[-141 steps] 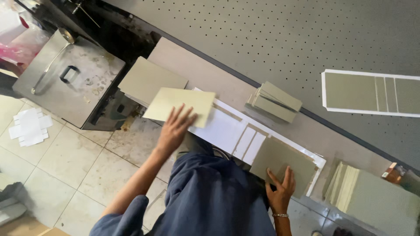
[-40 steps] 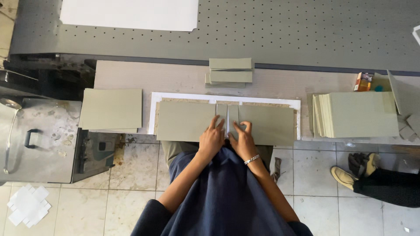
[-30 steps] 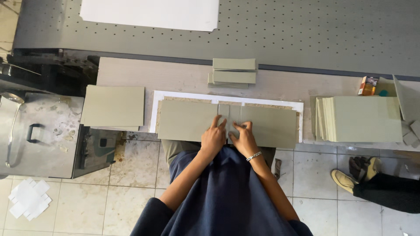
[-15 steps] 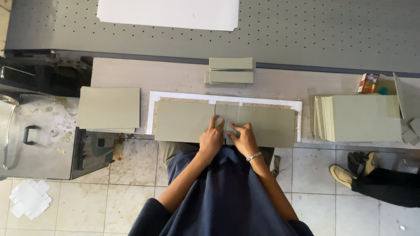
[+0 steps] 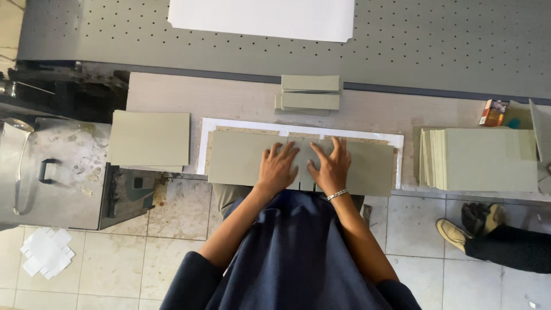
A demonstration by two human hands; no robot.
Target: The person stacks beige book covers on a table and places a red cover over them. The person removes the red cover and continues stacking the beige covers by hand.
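Two grey-green boards lie side by side on a white sheet (image 5: 202, 143) at the bench's front edge: a left board (image 5: 238, 158) and a right board (image 5: 370, 166), with a narrow strip between them. My left hand (image 5: 278, 168) presses flat, fingers spread, on the left board's inner edge. My right hand (image 5: 330, 166), with a bracelet on its wrist, presses flat beside it over the strip and the right board's inner edge. Neither hand grips anything.
A stack of boards (image 5: 150, 138) sits at the left, a thick stack (image 5: 482, 159) at the right, and narrow strips (image 5: 310, 92) behind. A perforated grey table carries a large white sheet (image 5: 261, 17). A metal cabinet (image 5: 49, 172) stands left. Another person's shoe (image 5: 453, 232) is on the tiled floor.
The boards were brought onto the white sheet since the earliest frame. Over the last second both hands stay pressed at the middle, shifting only slightly; the view drifts a little.
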